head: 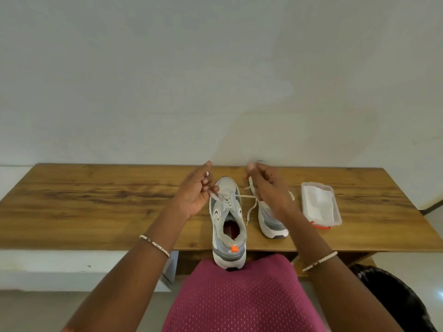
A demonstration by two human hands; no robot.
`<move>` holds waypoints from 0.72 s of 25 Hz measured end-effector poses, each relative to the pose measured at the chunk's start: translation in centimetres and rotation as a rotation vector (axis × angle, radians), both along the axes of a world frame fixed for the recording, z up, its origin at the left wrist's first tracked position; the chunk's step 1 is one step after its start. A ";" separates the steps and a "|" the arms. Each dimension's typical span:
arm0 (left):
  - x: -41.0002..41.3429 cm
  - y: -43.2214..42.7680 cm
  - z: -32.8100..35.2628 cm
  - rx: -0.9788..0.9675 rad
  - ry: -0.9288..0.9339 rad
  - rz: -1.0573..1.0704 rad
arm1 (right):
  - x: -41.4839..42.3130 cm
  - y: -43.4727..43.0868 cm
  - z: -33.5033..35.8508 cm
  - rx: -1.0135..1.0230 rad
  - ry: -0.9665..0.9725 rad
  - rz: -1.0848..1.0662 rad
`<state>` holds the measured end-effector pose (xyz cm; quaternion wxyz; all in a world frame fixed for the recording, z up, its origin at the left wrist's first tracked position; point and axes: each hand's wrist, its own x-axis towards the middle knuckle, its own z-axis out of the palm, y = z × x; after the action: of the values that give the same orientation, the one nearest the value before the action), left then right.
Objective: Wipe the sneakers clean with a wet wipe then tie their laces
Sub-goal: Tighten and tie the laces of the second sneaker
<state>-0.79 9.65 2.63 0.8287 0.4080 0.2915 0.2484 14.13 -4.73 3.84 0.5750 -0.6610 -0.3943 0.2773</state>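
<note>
While both hands hover over the brown wood-grain bench (96,207), I see the left hand (195,195) at about ten o'clock from the near grey-and-white mesh sneaker (227,226), its fingers curled and pinching one end of that shoe's pale flat lace (249,196). That sneaker stands upright with its toe toward twelve o'clock and its heel overhanging the bench's near edge, just above the pink mesh garment (239,298) on my lap. The right hand (268,188) sits at about two o'clock from the same shoe, fingers curled around the other end of the lace, which runs taut across to it while a loose tail hangs toward six o'clock. Behind that hand stands the second grey-and-white sneaker (273,224), partly hidden, just beside the first. At three o'clock, near but apart from the shoes, lies a clear plastic tub with white wipes (320,204) inside. A thin bracelet (155,245) circles each wrist.
</note>
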 end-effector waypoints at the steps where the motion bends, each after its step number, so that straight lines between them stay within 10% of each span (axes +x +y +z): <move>1: -0.6 0.6 -1.0 0.127 0.085 0.017 | 1.1 -0.4 -1.3 -0.251 -0.462 0.009; 3: -2.4 2.2 -2.8 0.384 0.267 0.039 | 3.3 -1.9 -3.0 -0.676 -0.919 0.072; 13: -2.5 1.2 -5.7 1.456 0.883 -0.431 | 3.0 -3.4 -6.1 -0.632 -0.950 0.013; 18: -2.1 0.6 -6.5 1.458 0.909 -0.348 | 1.8 -3.3 -6.5 -0.626 -0.869 -0.055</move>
<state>-2.89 10.21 -3.85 0.1912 0.9343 0.2956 0.0563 15.94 -8.03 -2.66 0.1411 -0.8650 -0.4769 0.0672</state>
